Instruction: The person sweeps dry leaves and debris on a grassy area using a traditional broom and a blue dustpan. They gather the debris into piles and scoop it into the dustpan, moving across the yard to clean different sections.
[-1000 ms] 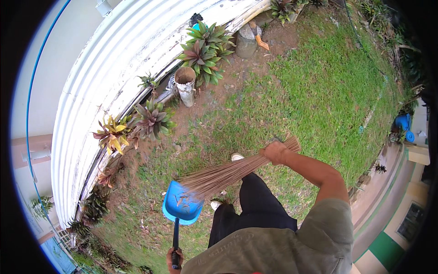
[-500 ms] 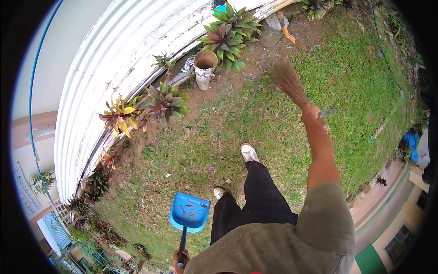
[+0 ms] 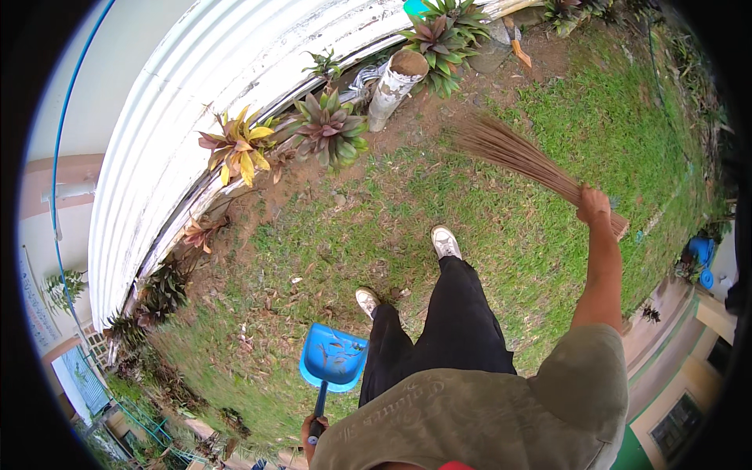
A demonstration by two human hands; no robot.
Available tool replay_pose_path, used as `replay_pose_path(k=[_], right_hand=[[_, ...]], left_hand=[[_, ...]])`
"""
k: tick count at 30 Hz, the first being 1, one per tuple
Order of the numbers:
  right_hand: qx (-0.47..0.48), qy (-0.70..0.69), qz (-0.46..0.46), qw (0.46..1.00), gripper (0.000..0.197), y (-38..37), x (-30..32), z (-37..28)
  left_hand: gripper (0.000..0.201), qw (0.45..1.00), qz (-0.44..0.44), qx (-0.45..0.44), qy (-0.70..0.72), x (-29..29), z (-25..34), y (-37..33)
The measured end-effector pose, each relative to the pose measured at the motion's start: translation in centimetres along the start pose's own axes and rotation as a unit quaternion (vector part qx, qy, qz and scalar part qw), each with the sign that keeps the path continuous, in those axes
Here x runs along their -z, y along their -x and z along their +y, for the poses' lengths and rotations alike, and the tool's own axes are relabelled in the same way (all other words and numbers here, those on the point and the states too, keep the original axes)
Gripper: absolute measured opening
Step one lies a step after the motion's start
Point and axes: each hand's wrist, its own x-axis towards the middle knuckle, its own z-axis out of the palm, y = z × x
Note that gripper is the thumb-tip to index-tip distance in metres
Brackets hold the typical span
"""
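My right hand (image 3: 594, 205) is wrapped round the bound end of a brown stick broom (image 3: 529, 160). The bristles fan out to the left over the grass and bare soil, level with the potted plants. Low on the left, my left hand (image 3: 312, 431) grips the dark handle of a blue dustpan (image 3: 335, 355). Several dry leaves and bits of debris lie in its pan, which hangs beside my left leg. My left fingers are partly hidden behind the handle.
White corrugated sheeting (image 3: 172, 117) runs along the left, edged by a yellow-leaved plant (image 3: 241, 146) and a purple-green plant (image 3: 329, 131). A tall whitish pot (image 3: 394, 90) stands by them. Grass (image 3: 376, 211) with scattered dry leaves lies around my shoes (image 3: 446, 242).
My right hand has moved right and slightly down with the broom, whose bristles now lie flatter. My left foot has stepped forward. The dustpan has stayed nearly in place beside my leg.
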Motion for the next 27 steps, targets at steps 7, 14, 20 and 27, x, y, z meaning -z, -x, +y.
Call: replay_pose_path(k=[7,14,20,27], right_hand=[[0.082,0.086,0.0,0.993,0.026,7.3,-8.0,-29.5],[0.406,-0.014,-0.093,0.909,0.045,30.4,-9.6,-52.5],[0.447,0.012,-0.046,0.893,0.044,32.4,-3.3,-49.0],[-0.018,-0.146,-0.04,0.988,0.047,28.4,-5.2,-44.1]], left_hand=[[0.018,0.993,0.019,0.112,0.032,2.8,8.7,-2.7],[0.023,0.993,-0.058,0.07,0.072,8.8,13.5,-3.1],[0.021,0.993,-0.051,0.055,0.087,12.9,17.8,-4.7],[0.017,0.992,-0.006,0.063,0.107,19.5,19.1,-7.7]])
